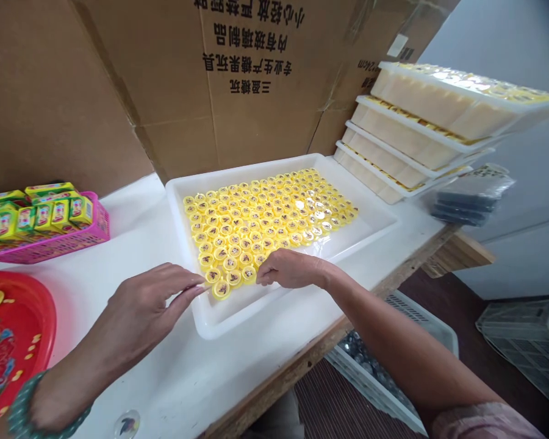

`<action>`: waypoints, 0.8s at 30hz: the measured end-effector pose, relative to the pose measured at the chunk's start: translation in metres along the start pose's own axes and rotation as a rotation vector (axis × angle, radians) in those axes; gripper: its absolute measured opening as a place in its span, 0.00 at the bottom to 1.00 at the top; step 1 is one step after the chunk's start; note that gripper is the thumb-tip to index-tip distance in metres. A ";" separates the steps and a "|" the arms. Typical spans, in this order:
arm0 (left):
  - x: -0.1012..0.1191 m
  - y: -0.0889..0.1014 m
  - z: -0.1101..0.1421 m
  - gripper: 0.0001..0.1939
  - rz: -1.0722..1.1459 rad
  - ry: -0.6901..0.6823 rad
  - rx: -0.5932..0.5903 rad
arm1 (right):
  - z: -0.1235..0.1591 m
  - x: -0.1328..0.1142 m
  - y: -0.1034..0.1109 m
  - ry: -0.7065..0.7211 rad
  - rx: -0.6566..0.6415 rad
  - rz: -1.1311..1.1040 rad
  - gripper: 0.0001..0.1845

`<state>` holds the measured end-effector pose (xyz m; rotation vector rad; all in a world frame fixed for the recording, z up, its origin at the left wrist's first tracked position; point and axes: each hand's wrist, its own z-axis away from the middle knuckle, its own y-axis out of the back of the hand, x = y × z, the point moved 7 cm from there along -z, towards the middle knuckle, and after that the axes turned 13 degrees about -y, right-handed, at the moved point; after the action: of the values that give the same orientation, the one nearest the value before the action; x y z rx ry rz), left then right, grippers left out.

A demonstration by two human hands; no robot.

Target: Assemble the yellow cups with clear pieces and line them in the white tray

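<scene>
Yellow round pieces [255, 236] leave the tray [213, 328] bare along its near edge.

Upside-down black Chinese print [247, 63] on brown cardboard [265, 131] behind the table reads 三盈糖玩, 专业生产糖果玩具 and 内有玻璃制品, with "24cm" [376, 63] farther right, also inverted.

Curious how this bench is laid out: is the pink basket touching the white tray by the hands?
Apart: the head view shows white tabletop between the pink basket and the white tray.
</scene>
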<state>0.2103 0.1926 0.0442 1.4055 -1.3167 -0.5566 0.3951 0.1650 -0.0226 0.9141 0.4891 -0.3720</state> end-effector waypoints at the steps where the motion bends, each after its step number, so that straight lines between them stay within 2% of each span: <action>1: -0.001 0.004 0.006 0.10 -0.047 0.004 0.030 | -0.001 0.000 0.002 -0.022 0.027 0.003 0.13; 3: 0.000 0.004 0.008 0.11 -0.136 -0.028 0.034 | -0.002 -0.002 0.010 -0.069 0.137 0.026 0.13; 4: 0.002 -0.001 0.005 0.11 -0.159 -0.049 -0.001 | -0.002 -0.004 0.014 -0.081 0.192 0.052 0.13; 8: 0.005 -0.033 -0.020 0.07 -0.160 -0.039 -0.255 | 0.002 -0.004 0.026 -0.104 0.336 0.063 0.13; 11: 0.007 -0.052 -0.035 0.08 -0.184 -0.013 -0.366 | 0.013 0.015 0.042 -0.154 0.495 0.004 0.10; 14: 0.009 -0.061 -0.039 0.05 -0.209 -0.007 -0.380 | 0.029 0.041 0.055 -0.232 0.596 0.014 0.10; 18: 0.007 -0.061 -0.038 0.06 -0.196 0.018 -0.381 | 0.050 0.067 0.066 -0.342 0.670 0.008 0.10; 22: 0.007 -0.060 -0.038 0.05 -0.181 0.008 -0.378 | 0.067 0.084 0.073 -0.451 0.719 -0.026 0.10; 24: 0.008 -0.061 -0.038 0.03 -0.165 0.004 -0.361 | 0.071 0.085 0.073 -0.447 0.724 -0.038 0.11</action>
<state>0.2702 0.1884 0.0041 1.2178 -1.0398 -0.8561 0.5193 0.1393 0.0150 1.4695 -0.0610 -0.7935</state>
